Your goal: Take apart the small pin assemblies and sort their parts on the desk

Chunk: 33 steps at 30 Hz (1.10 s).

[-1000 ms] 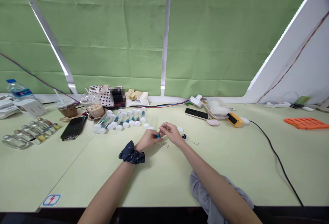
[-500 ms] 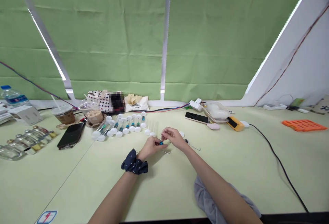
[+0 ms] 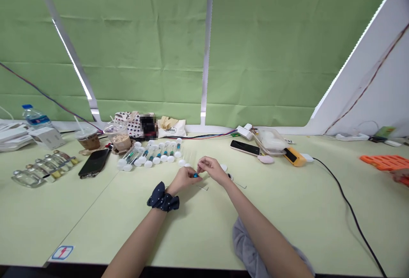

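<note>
My left hand (image 3: pixel 183 179), with a dark dotted scrunchie (image 3: pixel 162 200) on the wrist, is closed in a pinch on a small blue piece (image 3: pixel 195 175) just above the pale green table (image 3: pixel 105 210). My right hand (image 3: pixel 211 168) meets it from the right, fingers pinched at the same blue piece. A thin clear tube (image 3: pixel 202 187) lies on the table under the hands. Behind them stands a row of clear vials with white caps (image 3: pixel 150 155), several holding blue-green bits. Loose white caps (image 3: pixel 223 167) lie just beyond my right hand.
A black phone (image 3: pixel 94 162), two iced drink cups (image 3: pixel 88 138), glass bottles (image 3: pixel 44 168) and a water bottle (image 3: pixel 35 117) sit at the left. Another phone (image 3: pixel 244 147), a yellow device (image 3: pixel 293 156), a black cable (image 3: pixel 345 205) and an orange tray (image 3: pixel 385 161) with another person's hand (image 3: pixel 401 176) lie right.
My hands have stayed together on the blue piece with only slight shifts. The view has swung a little, and another person's hand has come into sight at the right edge.
</note>
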Motion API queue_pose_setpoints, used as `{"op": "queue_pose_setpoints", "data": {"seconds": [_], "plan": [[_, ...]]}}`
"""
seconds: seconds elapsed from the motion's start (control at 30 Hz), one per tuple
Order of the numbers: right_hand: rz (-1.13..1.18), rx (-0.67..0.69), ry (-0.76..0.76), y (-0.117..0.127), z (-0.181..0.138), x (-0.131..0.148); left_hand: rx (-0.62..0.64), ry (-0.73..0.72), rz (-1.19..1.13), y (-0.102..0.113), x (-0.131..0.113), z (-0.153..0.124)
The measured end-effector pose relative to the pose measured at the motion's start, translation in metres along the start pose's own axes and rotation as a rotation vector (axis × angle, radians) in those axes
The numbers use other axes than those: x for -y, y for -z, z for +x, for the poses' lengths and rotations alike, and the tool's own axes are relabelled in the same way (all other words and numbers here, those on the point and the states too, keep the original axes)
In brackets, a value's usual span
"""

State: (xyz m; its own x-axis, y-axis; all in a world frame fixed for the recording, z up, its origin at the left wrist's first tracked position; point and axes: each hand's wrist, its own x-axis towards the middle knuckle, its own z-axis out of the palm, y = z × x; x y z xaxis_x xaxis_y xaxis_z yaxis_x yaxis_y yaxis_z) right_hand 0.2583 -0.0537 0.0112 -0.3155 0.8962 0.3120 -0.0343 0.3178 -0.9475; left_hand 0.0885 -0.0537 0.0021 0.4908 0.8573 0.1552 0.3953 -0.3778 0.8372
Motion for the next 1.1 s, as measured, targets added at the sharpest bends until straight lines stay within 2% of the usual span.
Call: {"op": "queue_pose_setpoints", "data": {"seconds": [0.33,0.67,0.93,1.1], "plan": [[0.022,-0.018,0.004,0.002,0.002,-0.001,-0.006,0.001,-0.018,-0.001,0.001,0.004],[0.017,-0.026,-0.024,0.003,0.003,-0.001,0.092,0.05,-0.273,0.009,-0.01,-0.001],[-0.064,-0.064,0.061,0.011,0.002,0.004,0.195,0.027,-0.5,0.015,-0.01,0.004],[-0.269,-0.058,0.089,0.008,0.004,0.009,0.18,0.021,-0.578,0.013,-0.01,0.001]]}}
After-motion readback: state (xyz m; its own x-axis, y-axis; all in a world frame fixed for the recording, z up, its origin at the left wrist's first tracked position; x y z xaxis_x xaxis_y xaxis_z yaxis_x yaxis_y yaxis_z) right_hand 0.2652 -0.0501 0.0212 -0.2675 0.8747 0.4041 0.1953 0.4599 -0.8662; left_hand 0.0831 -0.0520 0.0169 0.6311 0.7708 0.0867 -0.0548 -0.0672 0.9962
